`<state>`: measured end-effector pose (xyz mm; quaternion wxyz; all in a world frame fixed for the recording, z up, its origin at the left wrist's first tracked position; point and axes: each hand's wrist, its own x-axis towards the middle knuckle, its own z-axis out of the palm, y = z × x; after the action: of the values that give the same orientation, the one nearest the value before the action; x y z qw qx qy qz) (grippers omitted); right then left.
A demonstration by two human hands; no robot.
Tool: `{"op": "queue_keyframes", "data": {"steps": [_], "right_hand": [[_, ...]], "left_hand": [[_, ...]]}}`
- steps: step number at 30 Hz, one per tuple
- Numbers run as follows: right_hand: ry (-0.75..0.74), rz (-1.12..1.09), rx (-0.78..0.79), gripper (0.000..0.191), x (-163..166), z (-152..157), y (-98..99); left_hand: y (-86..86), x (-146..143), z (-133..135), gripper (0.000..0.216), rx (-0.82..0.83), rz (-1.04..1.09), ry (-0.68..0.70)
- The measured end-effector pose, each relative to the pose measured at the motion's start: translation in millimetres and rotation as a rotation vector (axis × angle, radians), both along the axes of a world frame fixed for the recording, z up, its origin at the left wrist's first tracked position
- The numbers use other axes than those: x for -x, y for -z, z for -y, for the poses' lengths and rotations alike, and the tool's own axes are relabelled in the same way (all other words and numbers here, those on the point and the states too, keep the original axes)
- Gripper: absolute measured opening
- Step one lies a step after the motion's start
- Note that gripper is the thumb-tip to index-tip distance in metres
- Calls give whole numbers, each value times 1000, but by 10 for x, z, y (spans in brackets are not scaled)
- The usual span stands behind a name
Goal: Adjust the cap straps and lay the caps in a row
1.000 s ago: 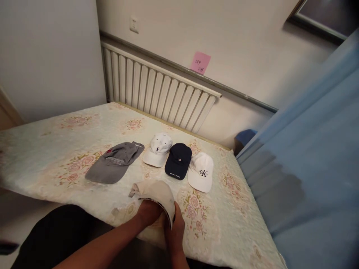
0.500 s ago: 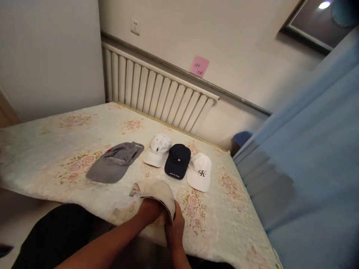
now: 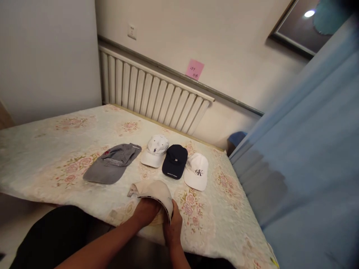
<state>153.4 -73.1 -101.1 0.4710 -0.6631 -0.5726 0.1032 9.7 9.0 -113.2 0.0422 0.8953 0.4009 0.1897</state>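
Note:
A beige baseball cap (image 3: 157,189) is held just above the near edge of the bed, its hollow side turned toward me and its back strap on the left. My left hand (image 3: 147,212) reaches inside the cap, where its fingers are hidden. At the cap's right edge, my right hand (image 3: 173,226) grips it, thumb on the outside. Beyond it lie a white cap (image 3: 155,151) with a small dark emblem, a navy cap (image 3: 175,161) and a white cap with CK letters (image 3: 196,172), side by side. A grey cap (image 3: 112,164) rests flatter to their left.
Underneath is a bed with a pale floral cover (image 3: 95,130). A white radiator (image 3: 154,89) runs along the wall behind it, below a pink note (image 3: 195,70). Blue curtains (image 3: 297,157) hang close on the right, and my dark-clothed knee (image 3: 56,235) is at lower left.
The view has shifted slightly, so the caps and bed appear a little further left. Both hands keep the same position on the beige cap.

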Motion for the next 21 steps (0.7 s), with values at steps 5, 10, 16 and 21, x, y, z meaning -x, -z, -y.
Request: {"op": "queue_keyframes", "data": {"steps": [5, 10, 16, 21], "right_hand": [[11, 20, -26, 53, 22, 11, -91], [-3, 7, -40, 54, 37, 16, -154], [-22, -16, -39, 54, 43, 17, -139], [-34, -56, -21, 51, 31, 13, -100]], "left_hand": [[3, 21, -2, 35, 10, 39, -26], [11, 43, -1, 34, 15, 43, -25], [3, 43, 8, 33, 33, 58, -25], [-11, 43, 9, 35, 34, 72, -17]]}}
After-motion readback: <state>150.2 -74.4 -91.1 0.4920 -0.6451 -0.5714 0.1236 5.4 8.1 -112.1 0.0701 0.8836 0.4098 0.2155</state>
